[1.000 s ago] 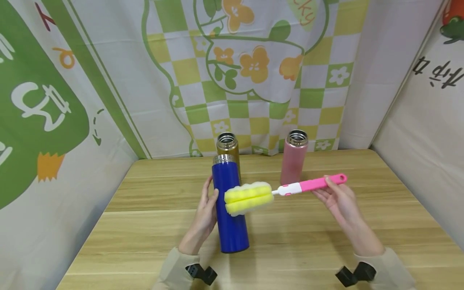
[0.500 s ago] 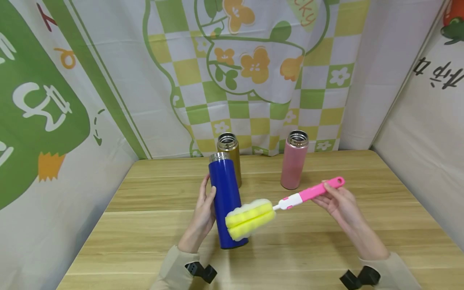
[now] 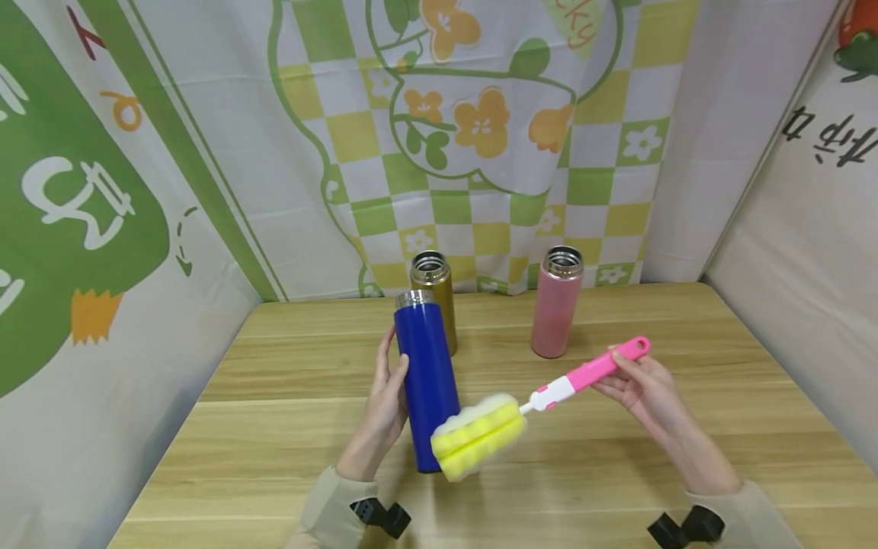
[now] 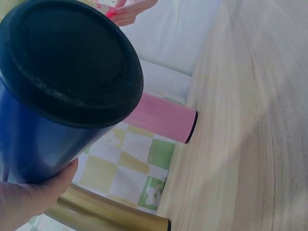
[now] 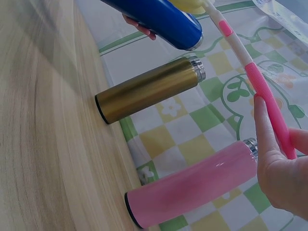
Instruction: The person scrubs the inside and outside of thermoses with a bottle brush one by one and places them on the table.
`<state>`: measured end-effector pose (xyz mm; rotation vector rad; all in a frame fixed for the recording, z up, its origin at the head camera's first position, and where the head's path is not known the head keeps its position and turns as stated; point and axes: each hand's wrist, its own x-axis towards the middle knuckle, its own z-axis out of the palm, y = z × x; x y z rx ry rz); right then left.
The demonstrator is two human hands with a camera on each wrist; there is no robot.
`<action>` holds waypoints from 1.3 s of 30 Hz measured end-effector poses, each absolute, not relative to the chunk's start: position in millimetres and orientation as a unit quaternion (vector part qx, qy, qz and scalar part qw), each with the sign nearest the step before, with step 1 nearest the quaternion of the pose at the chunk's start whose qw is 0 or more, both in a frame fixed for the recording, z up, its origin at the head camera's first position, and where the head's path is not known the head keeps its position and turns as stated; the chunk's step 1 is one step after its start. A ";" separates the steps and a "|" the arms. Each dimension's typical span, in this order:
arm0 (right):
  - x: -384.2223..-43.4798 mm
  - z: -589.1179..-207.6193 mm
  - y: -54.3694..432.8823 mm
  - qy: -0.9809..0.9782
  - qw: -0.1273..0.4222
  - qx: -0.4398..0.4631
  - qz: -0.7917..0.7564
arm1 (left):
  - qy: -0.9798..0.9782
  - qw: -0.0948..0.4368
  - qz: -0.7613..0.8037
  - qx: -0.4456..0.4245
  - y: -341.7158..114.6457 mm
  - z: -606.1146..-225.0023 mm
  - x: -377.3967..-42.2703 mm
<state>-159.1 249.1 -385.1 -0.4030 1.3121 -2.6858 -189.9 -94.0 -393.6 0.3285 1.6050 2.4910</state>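
My left hand (image 3: 386,404) grips a blue thermos bottle (image 3: 427,366) from its left side, holding it raised and slightly tilted. The bottle has a bare steel neck, and its black base (image 4: 72,62) faces the left wrist camera. In my right hand (image 3: 652,389) is a bottle brush, pinched by its pink handle (image 3: 604,368). Its yellow and white sponge head (image 3: 480,438) points down to the left and overlaps the lower part of the blue bottle in the head view; whether they touch I cannot tell.
A gold thermos bottle (image 3: 444,305) stands behind the blue one, partly hidden. Further right a pink thermos bottle (image 3: 555,313) stands upright, its mouth uncovered. Both are on the wooden table (image 3: 274,427), near the patterned curtain (image 3: 480,191) at the back.
The brush's sponge head has swung downward, from the middle of the blue bottle to near its base. The blue bottle has tilted slightly to the left.
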 end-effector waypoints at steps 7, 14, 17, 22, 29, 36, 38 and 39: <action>-159.5 -385.6 248.2 0.428 0.066 -0.126 -0.892 | 0.537 0.080 0.835 0.093 -91.1 -394.4 -187.5; -159.5 -384.6 242.7 0.425 0.062 -0.120 -0.895 | 0.544 0.088 0.830 0.088 -89.8 -396.7 -185.2; -159.5 -384.3 240.4 0.420 0.062 -0.121 -0.898 | 0.543 0.087 0.829 0.097 -89.6 -397.1 -184.6; -159.8 -384.2 238.0 0.419 0.066 -0.121 -0.898 | 0.547 0.089 0.827 0.096 -89.6 -397.0 -182.7; -160.4 -386.6 238.9 0.415 0.067 -0.113 -0.900 | 0.566 0.076 0.816 0.096 -90.0 -400.1 -183.4; -161.3 -388.2 241.1 0.412 0.054 -0.108 -0.903 | 0.591 0.066 0.796 0.111 -92.1 -402.7 -182.9; -161.8 -388.6 241.9 0.407 0.053 -0.104 -0.906 | 0.600 0.066 0.790 0.112 -93.1 -402.2 -181.9; -162.0 -388.7 242.3 0.405 0.053 -0.103 -0.907 | 0.601 0.065 0.789 0.109 -93.3 -401.9 -181.4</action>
